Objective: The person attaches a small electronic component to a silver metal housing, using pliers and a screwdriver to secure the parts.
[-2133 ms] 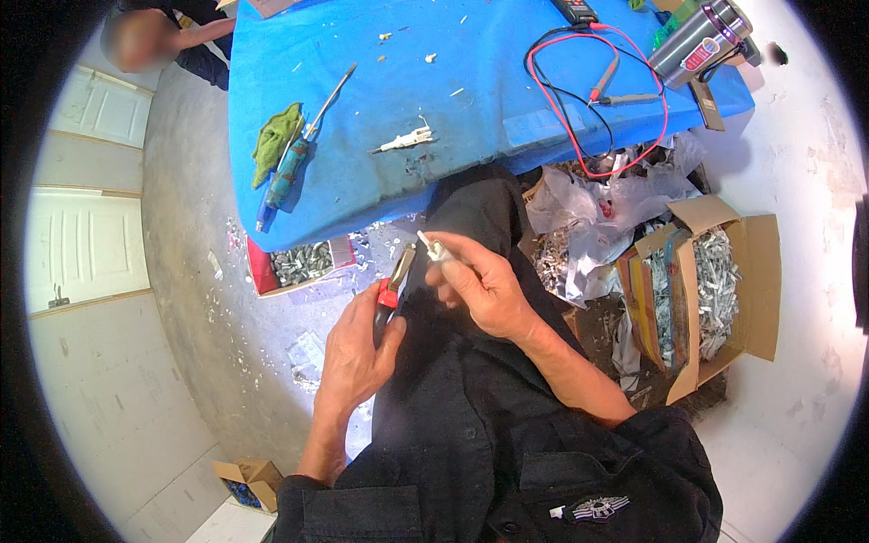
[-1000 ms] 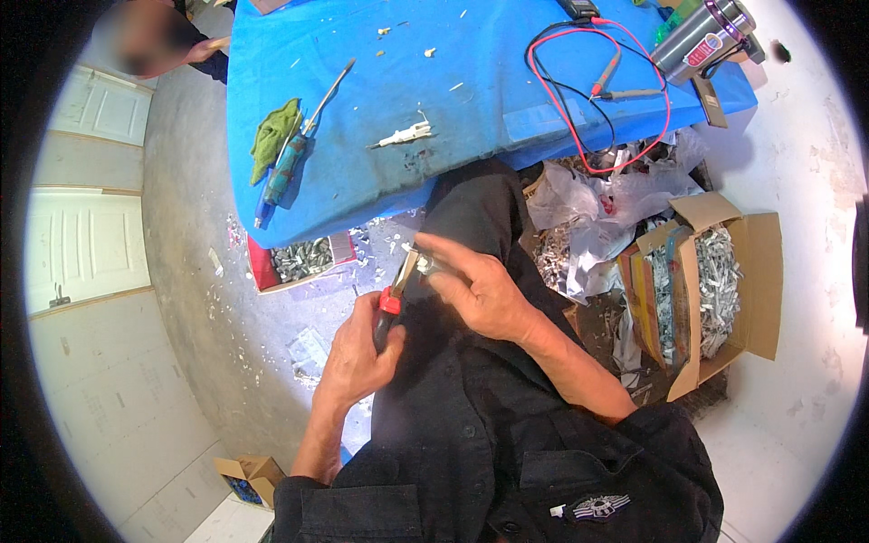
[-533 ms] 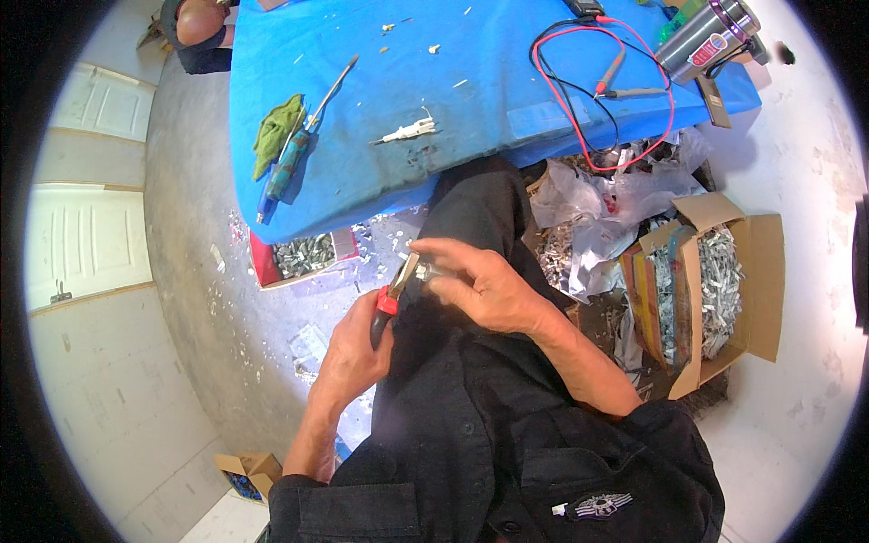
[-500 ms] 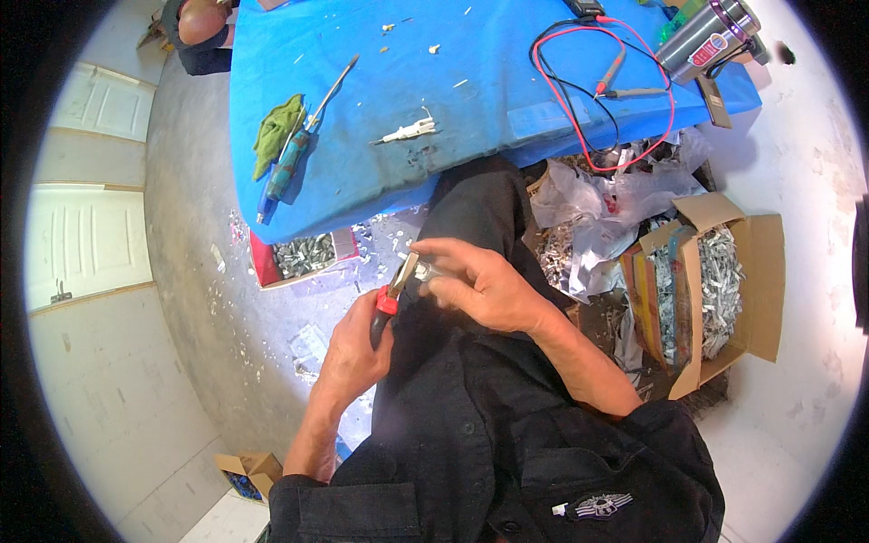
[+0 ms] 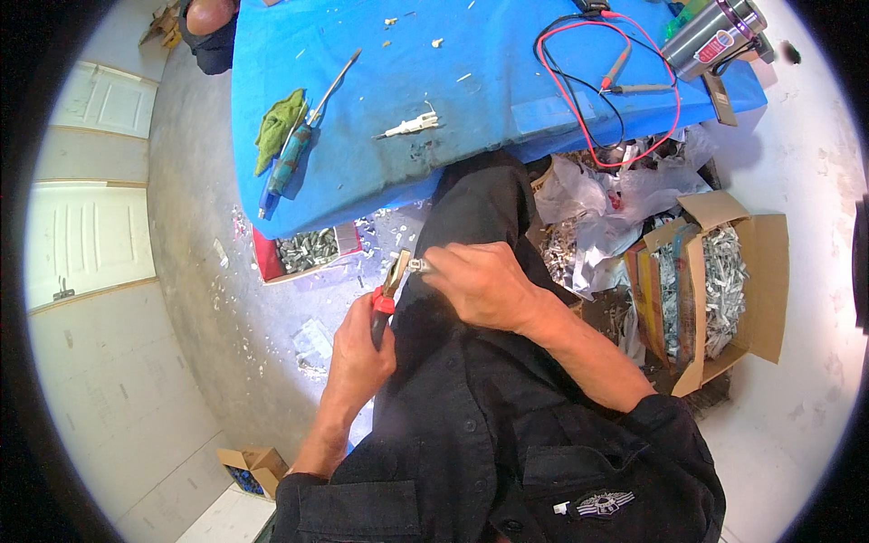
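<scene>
Over my lap, my left hand (image 5: pixel 360 348) is wrapped round the red and black handles of a pair of pliers (image 5: pixel 386 299), jaws pointing up and away. Close by on the right, my right hand (image 5: pixel 484 282) pinches a small white and metallic part (image 5: pixel 419 265) in its fingertips. That part sits right beside the plier jaws; whether the two touch I cannot tell. On the blue-covered table lies a white part with a thin dark tip (image 5: pixel 409 126). A screwdriver (image 5: pixel 312 118), a blue-handled tool (image 5: pixel 288 163) and a green cloth (image 5: pixel 278 131) rest at the table's left.
Red and black test leads (image 5: pixel 587 145) hang over the table edge near a metal flask (image 5: pixel 715 41). At right, a cardboard box (image 5: pixel 765 290) holds metallic strips. Under the table stands a red box of small grey pieces (image 5: pixel 267 256). Another person (image 5: pixel 206 36) is at upper left.
My right fingers have drawn in and now pinch the small part, which shows more clearly. The plier jaws have shifted slightly left.
</scene>
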A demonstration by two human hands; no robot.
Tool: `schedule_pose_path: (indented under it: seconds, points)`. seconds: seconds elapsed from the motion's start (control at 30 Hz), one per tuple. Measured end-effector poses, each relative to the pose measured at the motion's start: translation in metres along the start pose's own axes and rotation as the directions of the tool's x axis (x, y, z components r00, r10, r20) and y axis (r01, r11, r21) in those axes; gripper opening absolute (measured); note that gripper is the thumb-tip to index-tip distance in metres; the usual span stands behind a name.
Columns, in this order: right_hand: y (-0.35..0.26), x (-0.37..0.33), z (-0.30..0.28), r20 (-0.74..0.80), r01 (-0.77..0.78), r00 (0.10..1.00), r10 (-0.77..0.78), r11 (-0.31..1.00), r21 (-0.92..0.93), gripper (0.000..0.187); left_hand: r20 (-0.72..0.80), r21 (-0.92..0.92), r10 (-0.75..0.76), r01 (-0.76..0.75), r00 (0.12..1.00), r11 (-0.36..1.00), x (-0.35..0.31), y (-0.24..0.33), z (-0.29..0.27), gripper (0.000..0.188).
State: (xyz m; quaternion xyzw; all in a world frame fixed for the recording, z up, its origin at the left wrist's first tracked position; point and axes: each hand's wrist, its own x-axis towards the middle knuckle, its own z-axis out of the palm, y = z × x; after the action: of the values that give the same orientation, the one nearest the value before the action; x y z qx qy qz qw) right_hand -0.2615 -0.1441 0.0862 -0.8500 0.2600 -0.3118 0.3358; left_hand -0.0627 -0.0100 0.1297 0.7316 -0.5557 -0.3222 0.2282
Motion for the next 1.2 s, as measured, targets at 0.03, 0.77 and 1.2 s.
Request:
schedule_pose_path:
  seconds: [0.03,0.77,1.2]
  points:
    - [0.002,0.000,0.001,0.010,0.012,1.000,-0.012,0.999,-0.035,0.020,0.005,-0.003,-0.029,0.029,1.000,1.000,-0.001,0.001,0.001,0.038]
    - [0.009,0.004,-0.007,0.159,-0.526,0.801,0.577,0.554,0.645,0.026,-0.036,-0.007,-0.032,0.031,0.999,0.999,0.006,-0.012,-0.009,0.036]
    - [0.036,0.034,0.000,0.008,-0.411,0.701,0.714,0.394,0.822,0.029,-0.397,0.365,0.138,0.019,0.908,0.931,0.154,-0.027,-0.131,0.051]
